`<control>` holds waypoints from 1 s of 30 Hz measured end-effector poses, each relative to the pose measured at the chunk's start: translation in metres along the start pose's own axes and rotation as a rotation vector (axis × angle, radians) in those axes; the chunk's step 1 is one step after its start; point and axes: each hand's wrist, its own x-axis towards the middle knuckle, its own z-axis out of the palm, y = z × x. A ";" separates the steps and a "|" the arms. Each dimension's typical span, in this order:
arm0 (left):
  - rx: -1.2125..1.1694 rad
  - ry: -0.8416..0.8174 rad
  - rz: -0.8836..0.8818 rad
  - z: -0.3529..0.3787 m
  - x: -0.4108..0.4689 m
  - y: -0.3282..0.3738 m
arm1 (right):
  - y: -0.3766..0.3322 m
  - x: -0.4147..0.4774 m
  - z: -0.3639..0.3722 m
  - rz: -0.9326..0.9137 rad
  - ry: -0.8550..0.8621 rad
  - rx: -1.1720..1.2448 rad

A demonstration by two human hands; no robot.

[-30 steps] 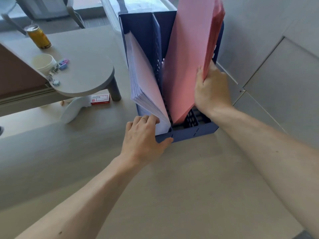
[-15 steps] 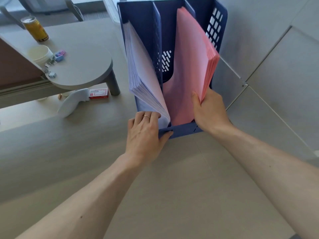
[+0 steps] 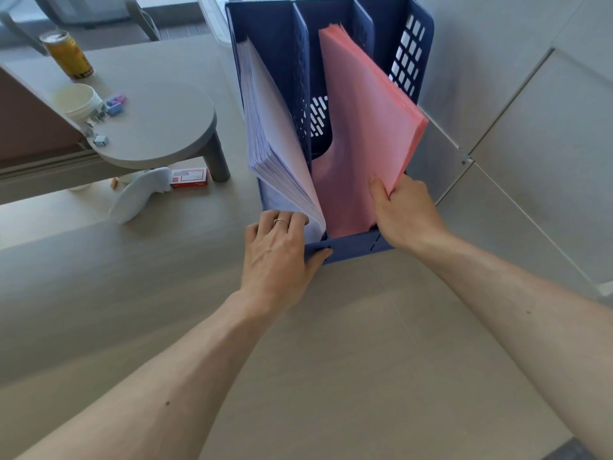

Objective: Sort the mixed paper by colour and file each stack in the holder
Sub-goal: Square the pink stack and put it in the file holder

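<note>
A dark blue file holder [image 3: 351,245] with three slots stands on the wooden desk. A thick white paper stack [image 3: 275,147] leans in its left slot. A pink paper stack [image 3: 365,127] sits in the middle slot, tilted to the right over the divider. My right hand [image 3: 403,210] grips the pink stack's lower right edge, thumb on its front. My left hand [image 3: 278,254] clasps the holder's front left corner, fingers against the white stack and thumb on the front lip.
A raised round-ended shelf [image 3: 159,127] at the left carries a yellow can [image 3: 68,54], a white cup [image 3: 78,101] and small binder clips. Below it lie a white stapler [image 3: 139,194] and a red staple box [image 3: 189,177]. A grey panelled wall stands at the right.
The pink stack has gone down into the middle slot and my right hand has slid down with it toward the holder's front. My left hand has stayed on the corner.
</note>
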 end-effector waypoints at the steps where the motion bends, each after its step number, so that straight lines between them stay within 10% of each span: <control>1: 0.003 -0.008 0.001 0.000 0.000 0.000 | 0.000 -0.001 0.001 0.010 -0.010 -0.006; 9: -0.173 -0.155 -0.004 -0.036 -0.015 -0.016 | 0.005 -0.064 -0.001 0.001 0.119 -0.020; 16: -0.022 -0.214 -0.138 -0.126 -0.086 -0.084 | -0.022 -0.162 0.028 -0.210 -0.305 -0.385; 30: 0.103 -0.357 -0.521 -0.173 -0.323 -0.317 | -0.185 -0.256 0.237 -0.452 -0.469 -0.554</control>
